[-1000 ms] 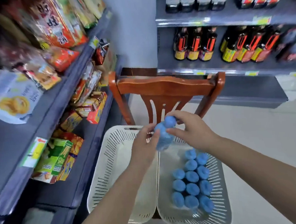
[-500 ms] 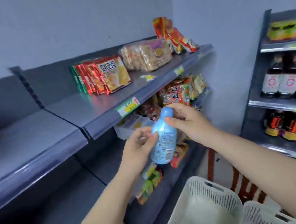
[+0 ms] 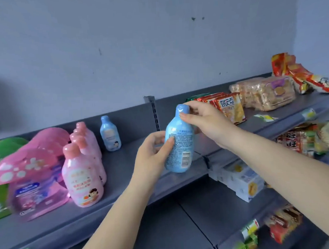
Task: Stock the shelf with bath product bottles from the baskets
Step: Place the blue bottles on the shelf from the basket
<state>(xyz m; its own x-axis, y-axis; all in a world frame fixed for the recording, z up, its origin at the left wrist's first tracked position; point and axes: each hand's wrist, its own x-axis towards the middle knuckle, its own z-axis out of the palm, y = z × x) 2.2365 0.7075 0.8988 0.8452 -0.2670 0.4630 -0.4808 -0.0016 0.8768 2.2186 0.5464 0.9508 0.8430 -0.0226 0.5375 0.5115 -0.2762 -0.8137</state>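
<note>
Both hands (image 3: 154,154) gripping upright blue bottle (image 3: 178,142), above shelf (image 3: 123,165)

The orange snack pack (image 3: 230,108) on the shelf has three big white Chinese signs, perhaps 好吃点. The blue bottle (image 3: 178,142) you hold shows a barcode and tiny print, too small for you to read.

Bare shelf (image 3: 135,162) (right of blue bottle (image 3: 110,134)).
</note>
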